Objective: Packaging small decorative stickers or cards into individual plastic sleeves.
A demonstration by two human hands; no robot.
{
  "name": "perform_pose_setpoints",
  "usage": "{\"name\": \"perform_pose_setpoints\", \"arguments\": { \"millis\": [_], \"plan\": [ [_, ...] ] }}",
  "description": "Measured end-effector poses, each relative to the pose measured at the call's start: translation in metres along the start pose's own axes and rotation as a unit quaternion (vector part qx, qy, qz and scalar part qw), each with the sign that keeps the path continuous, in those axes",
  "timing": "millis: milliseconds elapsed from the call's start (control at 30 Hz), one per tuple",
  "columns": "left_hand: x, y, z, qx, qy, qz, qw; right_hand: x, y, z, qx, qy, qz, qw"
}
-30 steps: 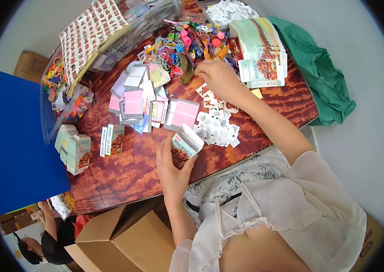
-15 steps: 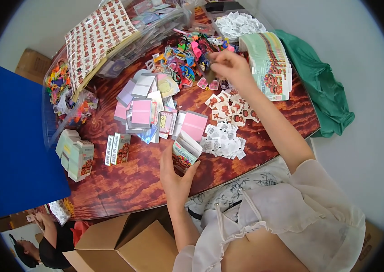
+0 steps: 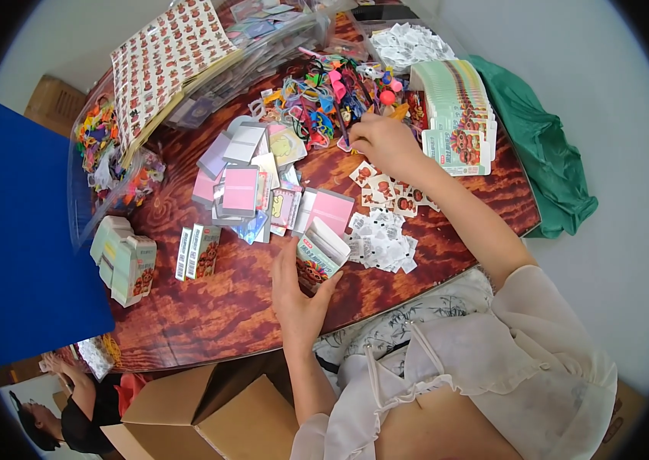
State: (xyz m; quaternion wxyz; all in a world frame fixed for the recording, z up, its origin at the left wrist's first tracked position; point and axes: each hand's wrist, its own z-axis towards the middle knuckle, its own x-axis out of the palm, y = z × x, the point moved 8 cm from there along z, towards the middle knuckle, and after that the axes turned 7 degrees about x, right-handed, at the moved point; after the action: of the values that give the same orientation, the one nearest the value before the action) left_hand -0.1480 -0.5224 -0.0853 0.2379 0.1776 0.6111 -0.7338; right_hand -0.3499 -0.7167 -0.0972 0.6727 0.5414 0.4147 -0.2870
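Observation:
My left hand (image 3: 298,299) is closed around a small green carton (image 3: 317,261) with its top flaps raised, at the near edge of the table. Farther out, my right hand (image 3: 390,144) has its fingers pinched at the edge of a pile of colourful small trinkets (image 3: 317,103). A thin dark strip shows by its fingertips; whether it is held I cannot make out. Small square character stickers (image 3: 382,188) lie just below that hand. White printed packets (image 3: 378,241) sit right of the carton. Left of it spreads a pile of pink and grey cards (image 3: 240,189).
Two filled-looking cartons (image 3: 200,251) stand at left beside more green cartons (image 3: 133,264). Fanned flat cartons (image 3: 455,96) lie at right. Sticker sheets (image 3: 167,65) rest over a clear bin. A cardboard box (image 3: 163,395) stands below the table; another person (image 3: 83,406) sits at lower left.
My right hand has come down and nearer from the trinket pile's upper part, fingers still pinched. The carton in my left hand has shifted slightly right and tilted.

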Motion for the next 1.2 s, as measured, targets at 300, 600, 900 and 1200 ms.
{"name": "perform_pose_setpoints", "arguments": {
  "millis": [300,600,900,1200],
  "plan": [
    [-0.006,-0.005,0.001,-0.008,-0.001,0.037,0.999,0.017,0.02,0.018,-0.087,-0.006,-0.187,0.979],
    [-0.008,0.002,-0.006,-0.041,-0.03,-0.016,0.999,0.01,0.018,0.017,-0.105,0.044,-0.175,0.978],
    [0.001,-0.017,-0.003,0.003,-0.011,0.028,1.0,0.013,0.03,0.017,-0.13,0.042,-0.189,0.972],
    [-0.005,-0.012,-0.007,-0.02,-0.031,0.016,0.999,-0.025,0.039,0.005,-0.064,0.06,0.148,0.985]
  ]
}}
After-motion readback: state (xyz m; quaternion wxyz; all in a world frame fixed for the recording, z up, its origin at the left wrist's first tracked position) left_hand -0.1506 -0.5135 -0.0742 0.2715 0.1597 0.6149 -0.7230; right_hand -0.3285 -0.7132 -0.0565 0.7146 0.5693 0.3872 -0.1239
